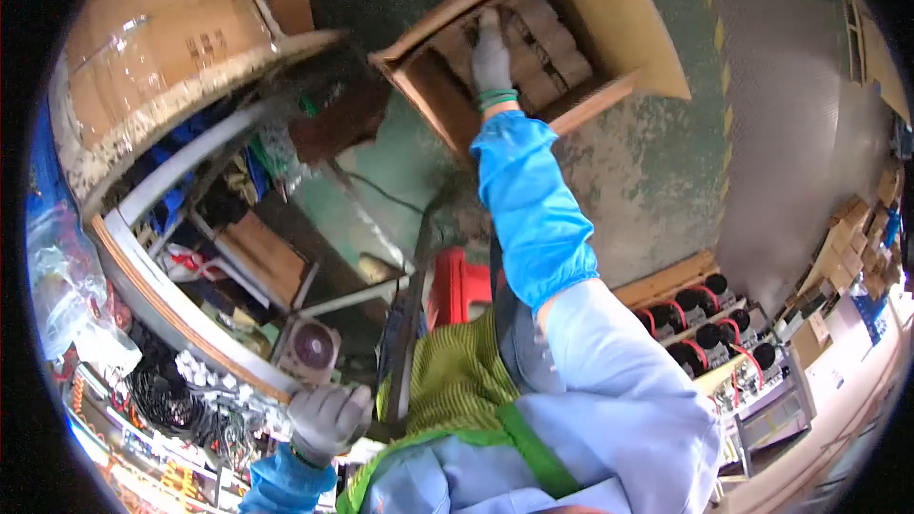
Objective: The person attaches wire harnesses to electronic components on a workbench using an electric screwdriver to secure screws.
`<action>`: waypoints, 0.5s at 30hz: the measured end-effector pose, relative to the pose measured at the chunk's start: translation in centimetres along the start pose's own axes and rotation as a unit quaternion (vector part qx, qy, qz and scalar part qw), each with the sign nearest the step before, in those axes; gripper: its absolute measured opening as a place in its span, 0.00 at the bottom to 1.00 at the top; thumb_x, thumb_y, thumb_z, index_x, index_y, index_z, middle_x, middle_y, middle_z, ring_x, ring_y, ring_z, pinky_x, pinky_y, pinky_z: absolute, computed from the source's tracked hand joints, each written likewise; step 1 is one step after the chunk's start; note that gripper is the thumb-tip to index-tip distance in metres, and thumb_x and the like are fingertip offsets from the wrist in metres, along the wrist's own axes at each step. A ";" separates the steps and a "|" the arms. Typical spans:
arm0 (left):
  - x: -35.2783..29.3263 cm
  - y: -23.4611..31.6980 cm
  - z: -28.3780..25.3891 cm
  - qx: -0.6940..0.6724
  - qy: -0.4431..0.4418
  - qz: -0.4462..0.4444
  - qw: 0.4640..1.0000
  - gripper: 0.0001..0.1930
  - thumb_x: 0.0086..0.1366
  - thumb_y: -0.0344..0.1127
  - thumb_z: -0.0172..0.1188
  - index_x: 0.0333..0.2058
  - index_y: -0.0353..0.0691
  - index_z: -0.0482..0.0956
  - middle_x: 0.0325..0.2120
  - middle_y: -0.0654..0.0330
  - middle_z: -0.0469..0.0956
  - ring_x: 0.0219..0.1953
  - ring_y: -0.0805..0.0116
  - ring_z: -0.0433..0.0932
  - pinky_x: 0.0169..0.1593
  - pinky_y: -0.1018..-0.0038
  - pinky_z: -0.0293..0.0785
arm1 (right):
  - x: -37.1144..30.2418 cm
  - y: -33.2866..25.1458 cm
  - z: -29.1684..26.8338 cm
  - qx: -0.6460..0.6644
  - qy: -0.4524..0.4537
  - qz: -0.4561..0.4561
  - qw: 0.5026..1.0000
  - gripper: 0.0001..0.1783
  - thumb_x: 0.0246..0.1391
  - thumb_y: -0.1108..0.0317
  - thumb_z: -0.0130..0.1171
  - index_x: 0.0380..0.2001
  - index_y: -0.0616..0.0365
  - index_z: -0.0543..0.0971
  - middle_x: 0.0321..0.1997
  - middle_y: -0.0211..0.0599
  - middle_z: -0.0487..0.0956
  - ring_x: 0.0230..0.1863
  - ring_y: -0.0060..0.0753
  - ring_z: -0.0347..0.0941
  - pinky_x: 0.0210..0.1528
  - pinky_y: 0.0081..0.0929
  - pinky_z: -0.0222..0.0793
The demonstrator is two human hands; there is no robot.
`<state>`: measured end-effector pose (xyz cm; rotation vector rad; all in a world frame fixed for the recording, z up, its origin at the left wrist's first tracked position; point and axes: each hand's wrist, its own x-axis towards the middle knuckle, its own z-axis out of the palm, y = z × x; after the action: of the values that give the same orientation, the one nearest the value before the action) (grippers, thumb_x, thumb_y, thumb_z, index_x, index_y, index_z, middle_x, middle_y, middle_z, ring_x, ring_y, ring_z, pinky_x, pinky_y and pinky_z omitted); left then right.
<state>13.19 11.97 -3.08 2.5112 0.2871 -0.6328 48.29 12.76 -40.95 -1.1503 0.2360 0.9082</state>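
Observation:
My right arm, in a bright blue oversleeve, stretches forward into an open cardboard box point(647, 33) on the floor. The grey-gloved right hand point(491, 59) lies over brown packed pieces point(543, 52) inside it; motion blur hides how its fingers are set and whether they grip anything. Down at the lower left my left hand point(328, 421), also in a grey glove, is closed beside the edge of the workbench point(205, 343). Its fingers are curled in, and what they hold, if anything, is hidden.
A large taped carton point(167, 48) rises at the upper left. Below the bench are a metal frame and a small fan-like unit point(309, 347). A red stool point(459, 286) stands close to my legs. Racked black round parts point(700, 324) are at the right. Cables point(162, 395) clutter the bench.

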 end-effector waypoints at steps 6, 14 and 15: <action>-0.1 0.2 0.0 0.008 0.027 -0.004 1.000 0.09 0.52 0.36 0.62 0.33 0.45 0.77 0.23 0.66 0.76 0.23 0.69 0.77 0.23 0.72 0.68 | 3.5 1.5 -2.0 -0.776 -0.018 -0.050 0.629 0.29 0.65 0.55 0.48 0.64 0.59 0.63 0.64 0.40 0.67 0.59 0.38 0.68 0.59 0.31 0.65; -1.9 0.2 -0.3 0.025 0.041 -0.017 0.999 0.12 0.50 0.38 0.64 0.35 0.47 0.78 0.27 0.69 0.77 0.26 0.71 0.78 0.23 0.73 0.69 | -1.2 5.0 -12.2 -0.757 0.062 -0.116 0.640 0.26 0.56 0.58 0.52 0.54 0.63 0.73 0.57 0.61 0.70 0.61 0.58 0.62 0.64 0.47 0.57; -1.0 0.1 0.4 0.010 0.062 -0.002 0.998 0.14 0.49 0.39 0.65 0.36 0.47 0.78 0.26 0.69 0.77 0.26 0.72 0.78 0.23 0.73 0.70 | 1.2 5.2 -20.6 -0.802 0.045 -0.173 0.570 0.30 0.56 0.57 0.50 0.60 0.61 0.68 0.60 0.58 0.68 0.62 0.58 0.61 0.66 0.46 0.55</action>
<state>12.20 11.61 -2.92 2.5737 0.3314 -0.4840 50.99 -3.77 -54.04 -2.7925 -0.9887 0.5147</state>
